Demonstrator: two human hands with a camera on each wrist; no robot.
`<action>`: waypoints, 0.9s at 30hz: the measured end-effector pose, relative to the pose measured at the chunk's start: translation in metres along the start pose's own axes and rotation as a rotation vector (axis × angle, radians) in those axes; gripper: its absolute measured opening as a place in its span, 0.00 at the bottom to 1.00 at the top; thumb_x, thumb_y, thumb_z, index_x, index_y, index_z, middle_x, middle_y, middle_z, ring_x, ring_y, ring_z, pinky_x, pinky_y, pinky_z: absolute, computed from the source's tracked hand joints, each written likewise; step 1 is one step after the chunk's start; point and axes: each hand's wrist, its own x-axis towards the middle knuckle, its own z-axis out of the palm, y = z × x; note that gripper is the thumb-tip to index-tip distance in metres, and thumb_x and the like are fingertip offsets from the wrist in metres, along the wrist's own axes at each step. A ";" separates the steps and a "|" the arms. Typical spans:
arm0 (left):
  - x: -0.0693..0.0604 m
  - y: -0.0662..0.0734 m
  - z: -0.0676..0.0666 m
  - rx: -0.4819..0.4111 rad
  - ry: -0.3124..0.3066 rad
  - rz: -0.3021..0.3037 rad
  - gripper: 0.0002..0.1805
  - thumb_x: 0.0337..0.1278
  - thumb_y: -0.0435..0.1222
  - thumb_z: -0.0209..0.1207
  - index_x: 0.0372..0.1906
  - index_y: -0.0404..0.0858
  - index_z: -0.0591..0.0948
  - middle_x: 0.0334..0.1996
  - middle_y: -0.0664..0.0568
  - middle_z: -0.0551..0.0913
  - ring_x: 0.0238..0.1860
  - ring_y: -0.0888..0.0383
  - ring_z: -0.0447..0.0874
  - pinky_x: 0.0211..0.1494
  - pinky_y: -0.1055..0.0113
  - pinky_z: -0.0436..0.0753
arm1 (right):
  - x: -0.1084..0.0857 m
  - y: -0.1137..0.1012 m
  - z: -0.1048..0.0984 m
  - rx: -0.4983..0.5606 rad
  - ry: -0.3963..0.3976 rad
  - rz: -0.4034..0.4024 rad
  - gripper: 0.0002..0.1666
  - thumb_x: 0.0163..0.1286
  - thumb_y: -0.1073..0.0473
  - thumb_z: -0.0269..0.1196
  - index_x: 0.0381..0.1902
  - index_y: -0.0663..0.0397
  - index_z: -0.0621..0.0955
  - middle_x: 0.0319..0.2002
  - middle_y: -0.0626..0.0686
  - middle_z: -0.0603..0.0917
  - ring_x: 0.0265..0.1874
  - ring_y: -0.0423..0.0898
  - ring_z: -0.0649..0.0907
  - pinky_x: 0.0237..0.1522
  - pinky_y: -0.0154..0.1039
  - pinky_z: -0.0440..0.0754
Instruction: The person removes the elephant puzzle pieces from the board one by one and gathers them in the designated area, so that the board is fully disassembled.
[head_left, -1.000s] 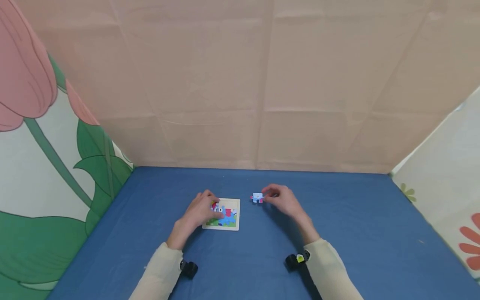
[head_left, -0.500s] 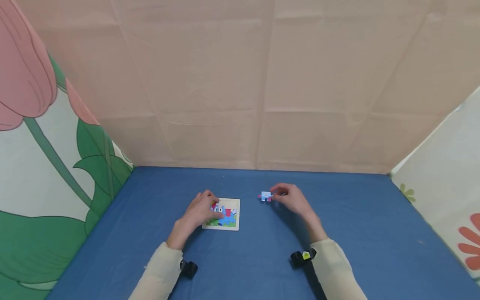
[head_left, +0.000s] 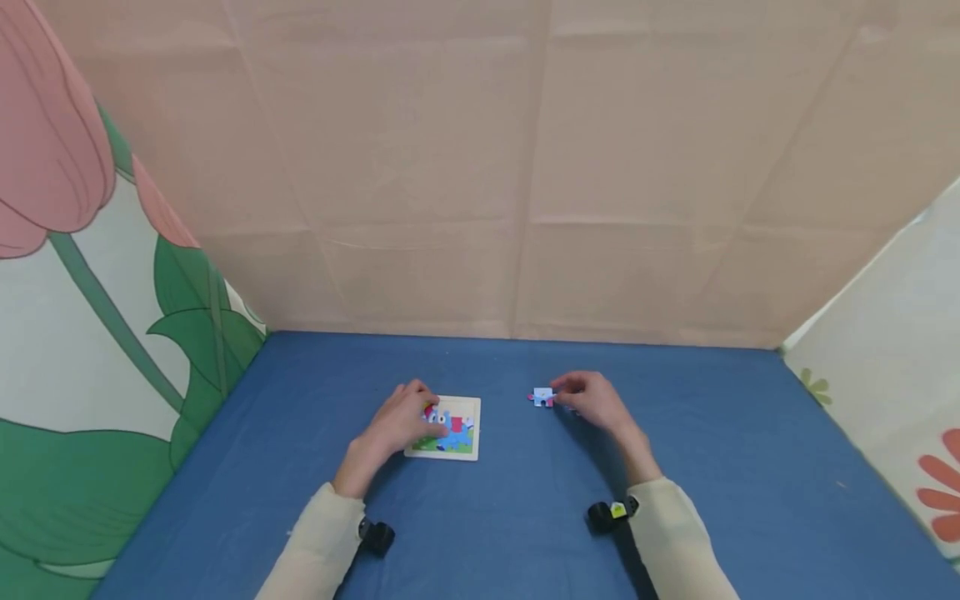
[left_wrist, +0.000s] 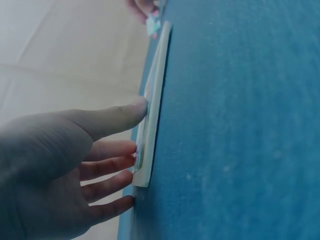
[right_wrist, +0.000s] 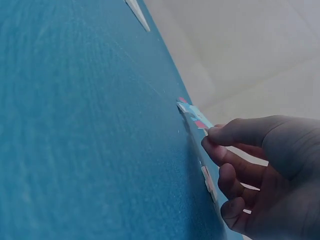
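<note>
In the head view, a small framed jigsaw puzzle (head_left: 459,444) with a bright blue, red and green picture lies flat on the blue table. Its upper strip shows bare pale board. My left hand (head_left: 399,422) rests over the puzzle's left side, thumb on the picture; the left wrist view shows the fingers nearly straight at the frame (left_wrist: 154,127). Off to the right, my right hand (head_left: 596,402) pinches a light-blue and pink jigsaw piece (head_left: 543,397) between thumb and forefinger. Another jigsaw piece (right_wrist: 208,181) lies on the table beneath that hand's curled fingers.
The blue table (head_left: 487,525) runs back to a beige cloth wall (head_left: 450,192). Flower-printed panels stand at left (head_left: 82,350) and right (head_left: 877,367). Each wrist carries a black camera, one at the left (head_left: 378,539) and one at the right (head_left: 602,517).
My right hand has moved to the right with the jigsaw piece, away from the framed puzzle, and slightly nearer just now. The left hand and the puzzle have stayed put.
</note>
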 end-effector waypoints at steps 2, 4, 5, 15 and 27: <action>0.000 -0.001 -0.001 -0.009 -0.005 0.003 0.33 0.51 0.49 0.72 0.61 0.38 0.81 0.56 0.48 0.76 0.53 0.52 0.70 0.56 0.54 0.75 | 0.000 0.000 0.001 -0.008 0.003 0.010 0.12 0.68 0.62 0.64 0.47 0.58 0.86 0.36 0.56 0.86 0.29 0.45 0.79 0.33 0.38 0.76; 0.000 -0.002 -0.001 -0.017 -0.007 0.007 0.32 0.52 0.48 0.72 0.61 0.39 0.81 0.57 0.48 0.76 0.54 0.52 0.71 0.57 0.54 0.75 | 0.000 0.000 0.001 -0.023 0.005 0.015 0.12 0.67 0.62 0.64 0.47 0.59 0.86 0.37 0.56 0.86 0.29 0.45 0.79 0.32 0.38 0.76; 0.000 -0.003 -0.001 -0.019 -0.004 0.010 0.31 0.52 0.48 0.72 0.60 0.39 0.81 0.57 0.48 0.76 0.54 0.52 0.71 0.57 0.54 0.75 | 0.000 0.000 0.001 -0.028 0.006 0.016 0.12 0.67 0.63 0.64 0.47 0.59 0.86 0.37 0.57 0.86 0.29 0.45 0.79 0.32 0.38 0.76; 0.001 -0.009 -0.010 0.015 0.058 0.011 0.28 0.52 0.44 0.72 0.59 0.39 0.82 0.56 0.47 0.78 0.56 0.49 0.74 0.59 0.50 0.76 | 0.001 -0.002 0.001 -0.050 0.022 0.035 0.13 0.67 0.62 0.64 0.48 0.60 0.86 0.44 0.60 0.87 0.31 0.44 0.80 0.33 0.38 0.77; 0.003 -0.016 -0.012 0.073 0.019 -0.052 0.32 0.52 0.49 0.72 0.61 0.39 0.81 0.57 0.45 0.77 0.56 0.47 0.73 0.60 0.48 0.74 | 0.000 -0.004 0.000 -0.069 0.016 0.034 0.13 0.67 0.63 0.63 0.48 0.59 0.86 0.45 0.59 0.87 0.32 0.44 0.81 0.33 0.38 0.78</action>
